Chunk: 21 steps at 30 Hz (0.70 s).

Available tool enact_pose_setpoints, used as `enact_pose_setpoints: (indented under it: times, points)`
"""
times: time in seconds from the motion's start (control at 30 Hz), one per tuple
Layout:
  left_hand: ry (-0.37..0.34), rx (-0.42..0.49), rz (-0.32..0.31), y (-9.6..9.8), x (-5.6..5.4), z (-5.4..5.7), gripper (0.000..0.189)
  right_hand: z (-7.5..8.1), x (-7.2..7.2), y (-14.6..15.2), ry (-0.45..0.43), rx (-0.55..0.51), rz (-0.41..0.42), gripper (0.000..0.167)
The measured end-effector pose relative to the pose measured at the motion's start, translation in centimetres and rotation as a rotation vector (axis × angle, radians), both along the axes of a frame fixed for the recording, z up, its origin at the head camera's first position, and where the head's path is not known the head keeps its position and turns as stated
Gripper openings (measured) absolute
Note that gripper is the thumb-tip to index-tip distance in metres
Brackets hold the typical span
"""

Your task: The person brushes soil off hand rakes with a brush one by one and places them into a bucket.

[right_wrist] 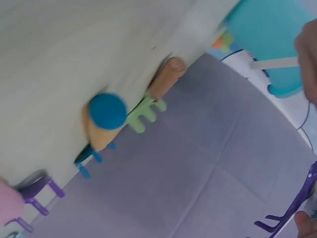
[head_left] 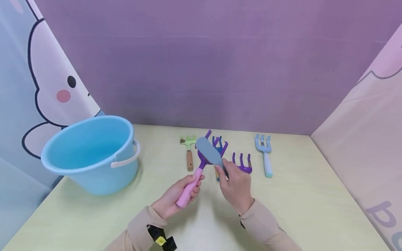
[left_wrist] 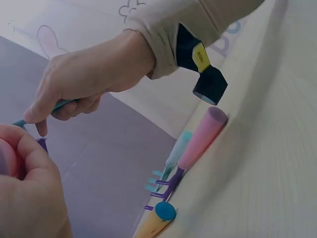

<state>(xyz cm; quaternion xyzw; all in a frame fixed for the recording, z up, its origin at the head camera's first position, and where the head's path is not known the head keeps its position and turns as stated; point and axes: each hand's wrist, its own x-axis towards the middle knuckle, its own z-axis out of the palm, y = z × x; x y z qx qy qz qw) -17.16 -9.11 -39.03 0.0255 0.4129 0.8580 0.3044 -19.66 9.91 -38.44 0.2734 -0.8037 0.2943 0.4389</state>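
My left hand (head_left: 172, 197) grips the pink handle of a purple-pronged hand rake (head_left: 190, 190), holding it tilted above the table with the prongs pointing away. My right hand (head_left: 237, 186) pinches the narrow end of a grey-blue tool with a flat rounded blade (head_left: 208, 151), like a small spatula. In the head view this blade crosses over the rake's purple head. The left wrist view shows the right hand (left_wrist: 94, 74) curled round a teal handle. Part of the rake's purple head (right_wrist: 292, 206) appears in the right wrist view.
A light blue bucket (head_left: 103, 177) with a white handle stands at the left. On the table lie a green rake (head_left: 190, 160) with a wooden handle, a blue fork (right_wrist: 106, 119) with a yellow handle, a second purple fork (head_left: 245, 169) and a light blue fork (head_left: 267, 162).
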Motion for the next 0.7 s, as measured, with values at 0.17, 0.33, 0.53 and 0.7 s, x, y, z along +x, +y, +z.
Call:
enact_pose_setpoints:
  times: [0.17,0.33,0.53,0.7]
  points:
    - [-0.021,0.011,-0.018,-0.2,0.2,0.1,0.024,-0.4,-0.2,0.4,0.046,0.026,-0.034,0.045]
    - [-0.026,0.011,-0.020,-0.3,0.3,0.1,0.025,-0.6,-0.3,0.7,0.033,0.012,-0.021,0.042]
    - [-0.045,0.007,-0.014,-0.3,0.5,0.1,0.027,-0.7,-0.4,1.1,0.007,-0.007,-0.007,0.038]
    - [-0.069,0.054,-0.021,-0.4,0.8,0.2,0.023,-0.7,-0.5,1.3,0.001,-0.007,-0.021,0.035]
